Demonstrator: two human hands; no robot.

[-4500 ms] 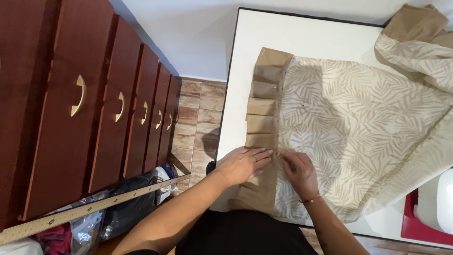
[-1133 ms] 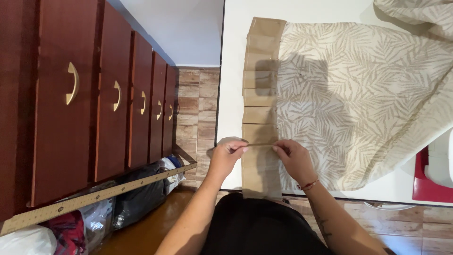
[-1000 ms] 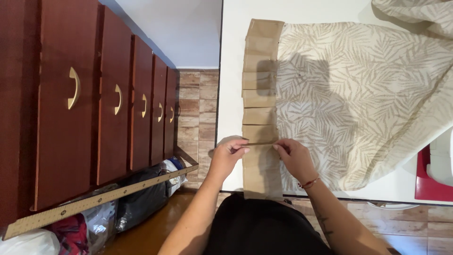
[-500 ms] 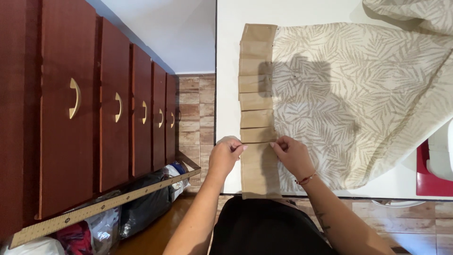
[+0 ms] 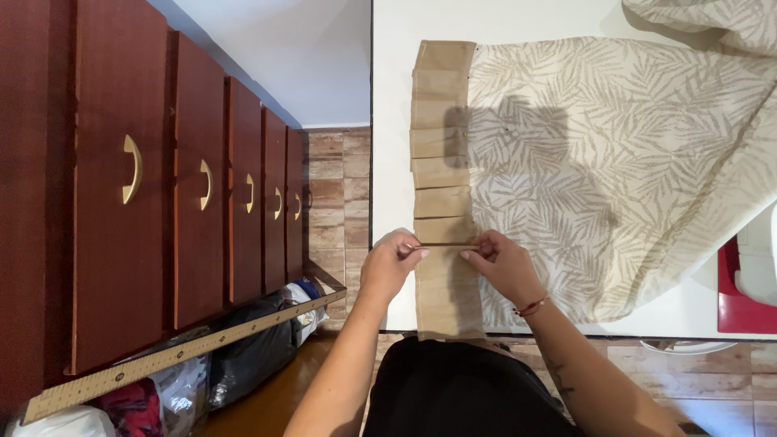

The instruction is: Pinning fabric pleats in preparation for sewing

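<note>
Tan pleated band point(image 5: 441, 162), seven stacked folds, edging one leaf-printed cloth point(image 5: 615, 170) on a white table point(image 5: 392, 121); left hand point(image 5: 390, 263) and right hand point(image 5: 502, 263) each pinch shut on its nearest fold; beside, five dark wooden drawers point(image 5: 202, 210), one wooden ruler point(image 5: 178, 356)

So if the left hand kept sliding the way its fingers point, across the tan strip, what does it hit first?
Most likely the right hand. The left hand points across the tan pleated band at the fold both pinch, and the right fingertips sit directly opposite, with bare band between them. Depth looks level.
</note>
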